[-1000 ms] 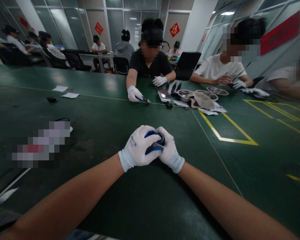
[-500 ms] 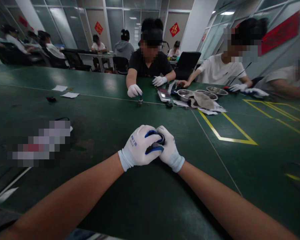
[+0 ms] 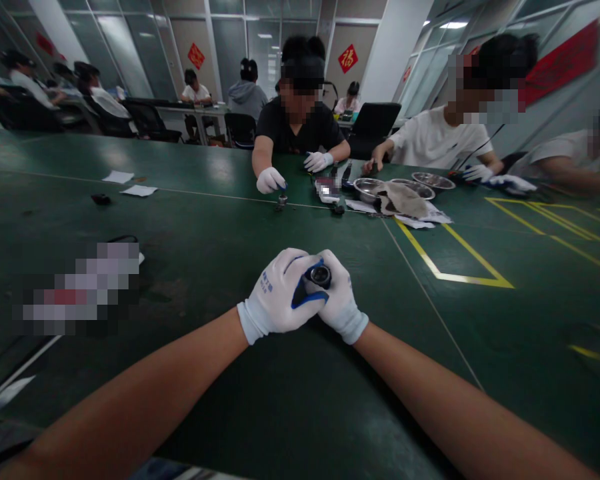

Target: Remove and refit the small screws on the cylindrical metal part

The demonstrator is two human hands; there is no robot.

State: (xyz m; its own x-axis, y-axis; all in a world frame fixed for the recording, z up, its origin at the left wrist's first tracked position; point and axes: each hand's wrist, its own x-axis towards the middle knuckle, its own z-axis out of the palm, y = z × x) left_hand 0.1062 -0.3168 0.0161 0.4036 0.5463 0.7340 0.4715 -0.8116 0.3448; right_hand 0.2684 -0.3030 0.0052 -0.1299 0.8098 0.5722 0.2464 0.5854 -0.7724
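A small dark round object with a ring-shaped top (image 3: 321, 275) sits between my two gloved hands, low over the green table (image 3: 205, 393). My right hand (image 3: 339, 293) is wrapped round it from the right. On its left side, my left hand (image 3: 285, 291) curves against it with thumb and fingers, their blue palm side showing. Both gloves are white with pale blue cuffs. The lower part of the object is hidden by the gloves.
Across the table a person in black holds a small metal part (image 3: 282, 199). Metal bowls (image 3: 367, 189), a grey cloth (image 3: 405, 202) and papers lie at the back right. A blurred-out item (image 3: 87, 283) lies left; yellow tape (image 3: 473, 280) marks the right.
My left fingers have moved off the object's top, so its round ring end now shows. Behind the bowls, another person's bare hand has drawn back slightly.
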